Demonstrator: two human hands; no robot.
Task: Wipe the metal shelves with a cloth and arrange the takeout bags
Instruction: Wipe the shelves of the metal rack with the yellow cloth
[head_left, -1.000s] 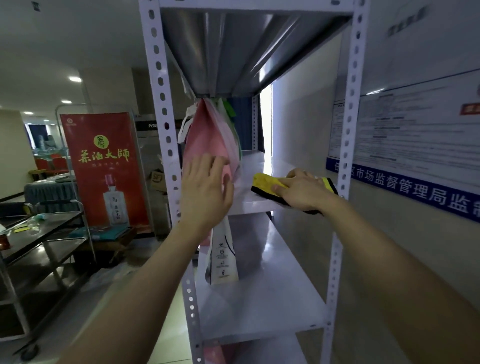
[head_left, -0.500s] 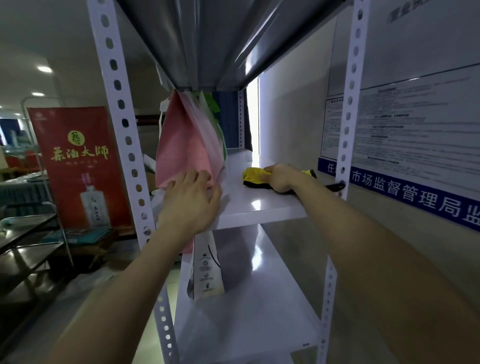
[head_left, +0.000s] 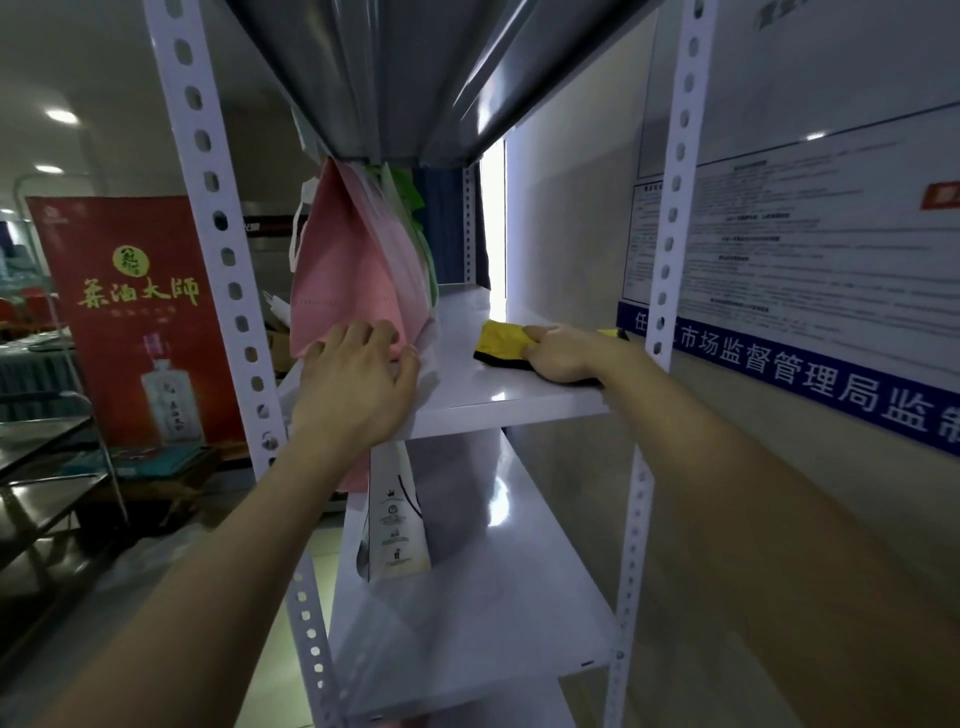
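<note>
A white metal shelf (head_left: 498, 400) crosses the middle of the view. A pink takeout bag (head_left: 343, 280) stands upright at its left edge, with more bags behind it. My left hand (head_left: 358, 384) lies against the foot of the pink bag, fingers bent over its lower edge. My right hand (head_left: 566, 353) presses a yellow and black cloth (head_left: 501, 340) flat on the shelf near the right post. A white paper bag (head_left: 397, 525) stands on the shelf below.
Perforated white posts, one at the left (head_left: 228, 291) and one at the right (head_left: 670, 218), frame the rack. A grey shelf underside (head_left: 415, 78) hangs overhead. A wall with a notice board (head_left: 810, 249) is close on the right. A red banner (head_left: 130, 322) and a steel cart (head_left: 47, 467) stand to the left.
My left hand has dropped from the pink bag's side to its lower edge. My right hand has slid the cloth deeper along the shelf, away from its front edge.
</note>
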